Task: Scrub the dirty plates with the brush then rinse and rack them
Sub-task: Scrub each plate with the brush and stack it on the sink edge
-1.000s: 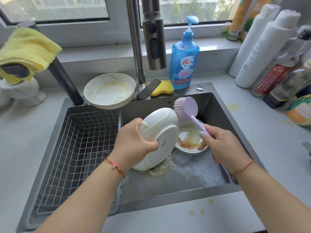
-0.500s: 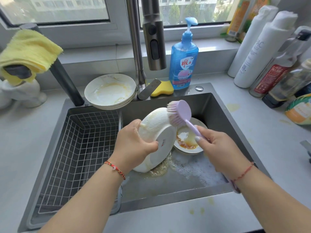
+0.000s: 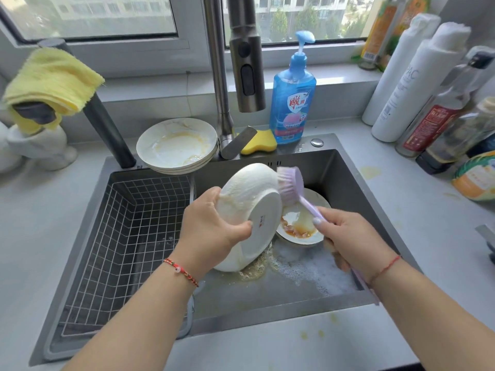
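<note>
Over the sink (image 3: 345,167), the left hand (image 3: 211,231) grips a plate (image 3: 251,210) tilted on edge, likely so suds drain off, while the right hand (image 3: 353,239) clasps the brush (image 3: 290,184), its bristles pressed against the plate's upper rim

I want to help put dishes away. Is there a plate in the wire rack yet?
No, the wire rack holds no plate; the left hand holds one plate over the sink.
</note>
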Demonstrator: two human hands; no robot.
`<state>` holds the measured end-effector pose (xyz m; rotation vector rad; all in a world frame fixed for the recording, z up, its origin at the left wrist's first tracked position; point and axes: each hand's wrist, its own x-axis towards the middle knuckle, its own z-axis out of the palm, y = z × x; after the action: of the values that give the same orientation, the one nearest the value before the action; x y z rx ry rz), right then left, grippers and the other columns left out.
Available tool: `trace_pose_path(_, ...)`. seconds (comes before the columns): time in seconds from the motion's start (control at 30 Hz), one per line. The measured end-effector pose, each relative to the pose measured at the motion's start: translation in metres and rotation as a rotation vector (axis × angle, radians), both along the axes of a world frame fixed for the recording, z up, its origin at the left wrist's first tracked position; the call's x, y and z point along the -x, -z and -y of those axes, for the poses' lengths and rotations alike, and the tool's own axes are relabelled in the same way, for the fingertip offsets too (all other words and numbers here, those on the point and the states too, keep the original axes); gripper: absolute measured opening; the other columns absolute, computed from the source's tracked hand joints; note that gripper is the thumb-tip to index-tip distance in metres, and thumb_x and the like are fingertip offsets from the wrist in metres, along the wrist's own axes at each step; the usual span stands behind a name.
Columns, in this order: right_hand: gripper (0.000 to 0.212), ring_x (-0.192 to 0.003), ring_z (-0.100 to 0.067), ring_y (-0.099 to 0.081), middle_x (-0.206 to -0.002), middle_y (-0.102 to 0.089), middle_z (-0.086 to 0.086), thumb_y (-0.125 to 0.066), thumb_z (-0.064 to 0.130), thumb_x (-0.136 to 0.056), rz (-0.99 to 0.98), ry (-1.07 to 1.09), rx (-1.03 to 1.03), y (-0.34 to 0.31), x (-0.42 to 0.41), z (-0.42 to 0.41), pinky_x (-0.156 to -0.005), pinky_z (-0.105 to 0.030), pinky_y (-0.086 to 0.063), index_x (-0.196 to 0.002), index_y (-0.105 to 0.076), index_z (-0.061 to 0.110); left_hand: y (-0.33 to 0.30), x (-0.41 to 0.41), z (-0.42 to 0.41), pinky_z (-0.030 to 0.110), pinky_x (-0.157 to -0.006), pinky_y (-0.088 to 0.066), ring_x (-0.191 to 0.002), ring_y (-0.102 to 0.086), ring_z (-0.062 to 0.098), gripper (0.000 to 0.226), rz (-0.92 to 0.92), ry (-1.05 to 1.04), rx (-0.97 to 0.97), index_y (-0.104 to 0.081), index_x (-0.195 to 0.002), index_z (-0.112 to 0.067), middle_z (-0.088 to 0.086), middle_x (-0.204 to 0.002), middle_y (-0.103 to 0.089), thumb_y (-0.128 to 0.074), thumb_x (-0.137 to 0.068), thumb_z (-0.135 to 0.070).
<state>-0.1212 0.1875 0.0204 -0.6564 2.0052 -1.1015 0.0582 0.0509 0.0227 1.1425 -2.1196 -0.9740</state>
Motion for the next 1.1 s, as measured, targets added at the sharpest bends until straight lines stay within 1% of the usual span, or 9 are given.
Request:
trace_pose_path(0.13, 0.021, -0.027, -0.013, -0.027, -0.052, -0.052, -0.008, -0.049, 0.016, -0.098, 0.434, 0.116, -0.042, 0.043, -0.004, -0.004, -0.032, -0.016, -0.029, -0.114, -0.060, 0.008, -0.008, -0.001, -0.002, 0.035, -0.069, -0.057, -0.080, -0.066, 0.018, 0.036, -0.116, -0.051, -0.009, -0.063, -0.087, -0.012, 0.001, -0.083, -0.067, -0.088, -0.062, -0.015)
trace_pose_path(0.23, 0.028, -0.027, -0.008, -0.025, -0.085, -0.070, -0.019, -0.060, 0.026, -0.092, 0.639, 0.235, 0.053, 0.060, -0.020, 0.000, -0.031, -0.016, -0.031, -0.113, -0.052, 0.009, -0.008, 0.003, -0.005, 0.024, -0.068, -0.056, -0.075, -0.067, 0.003, 0.041, -0.299, -0.084, -0.144, -0.063, -0.086, -0.024, -0.006, -0.084, -0.070, -0.091, -0.060, -0.009)
trace_pose_path(0.3, 0.039, -0.031, -0.006, -0.025, -0.097, -0.070, -0.018, -0.068, 0.034, -0.083, 0.706, 0.274, 0.128, 0.063, -0.028, 0.006, -0.031, -0.016, -0.032, -0.111, -0.050, 0.013, -0.005, 0.006, -0.008, 0.027, -0.073, -0.058, -0.081, -0.071, 0.007, 0.045, -0.424, -0.100, -0.239, -0.064, -0.088, -0.026, -0.004, -0.086, -0.073, -0.091, -0.054, -0.017)
trace_pose_path(0.47, 0.052, -0.030, -0.005, -0.025, -0.069, -0.058, -0.002, -0.073, 0.029, -0.069, 0.843, 0.266, 0.366, 0.054, -0.036, 0.016, -0.030, -0.014, -0.029, -0.115, -0.055, 0.011, 0.004, 0.009, -0.013, 0.046, -0.085, -0.058, -0.095, -0.072, 0.030, 0.057, -0.675, -0.094, -0.406, -0.065, -0.100, -0.017, 0.010, -0.100, -0.074, -0.087, -0.048, -0.025)
trace_pose_path(0.6, 0.063, -0.031, -0.008, -0.030, -0.087, -0.060, -0.016, -0.077, 0.023, -0.066, 0.658, 0.209, 0.333, 0.045, -0.025, 0.014, -0.031, -0.018, -0.032, -0.117, -0.048, 0.000, 0.007, 0.003, -0.009, 0.043, -0.083, -0.058, -0.096, -0.072, 0.027, 0.062, -0.691, -0.079, -0.477, -0.064, -0.103, -0.016, 0.007, -0.100, -0.075, -0.088, -0.047, -0.022)
trace_pose_path(0.67, 0.057, -0.033, -0.010, -0.034, -0.081, -0.063, -0.012, -0.076, 0.016, -0.072, 0.565, 0.158, 0.288, 0.039, -0.015, 0.014, -0.032, -0.019, -0.033, -0.118, -0.047, -0.001, 0.009, 0.000, -0.007, 0.043, -0.084, -0.058, -0.097, -0.071, 0.027, 0.066, -0.666, -0.066, -0.526, -0.063, -0.105, -0.015, 0.007, -0.101, -0.074, -0.089, -0.045, -0.022)
trace_pose_path(0.8, 0.058, -0.038, -0.012, -0.037, -0.078, -0.058, -0.017, -0.082, 0.014, -0.067, 0.352, -0.032, 0.152, 0.021, 0.013, 0.018, -0.036, -0.022, -0.035, -0.115, -0.052, 0.005, 0.008, -0.008, 0.000, 0.051, -0.082, -0.059, -0.094, -0.071, 0.032, 0.066, -0.520, -0.039, -0.603, -0.063, -0.104, -0.015, 0.007, -0.097, -0.074, -0.090, -0.045, -0.023)
trace_pose_path(0.93, 0.043, -0.039, -0.013, -0.042, -0.083, -0.060, -0.022, -0.078, 0.007, -0.073, 0.067, -0.234, -0.009, 0.000, 0.032, 0.025, -0.039, -0.025, -0.039, -0.109, -0.057, 0.015, 0.004, -0.010, 0.002, 0.058, -0.079, -0.058, -0.090, -0.072, 0.033, 0.071, -0.348, 0.018, -0.626, -0.063, -0.102, -0.012, 0.012, -0.099, -0.073, -0.091, -0.038, -0.028)
trace_pose_path(1.1, 0.050, -0.041, -0.005, -0.048, -0.080, -0.058, -0.002, -0.081, 0.011, -0.072, -0.193, -0.404, -0.035, -0.024, 0.032, 0.035, -0.040, -0.022, -0.040, -0.113, -0.054, 0.022, -0.008, -0.004, 0.003, 0.048, -0.078, -0.061, -0.084, -0.073, 0.024, 0.057, -0.123, 0.124, -0.500, -0.067, -0.096, -0.016, 0.006, -0.091, -0.074, -0.092, -0.044, -0.021)
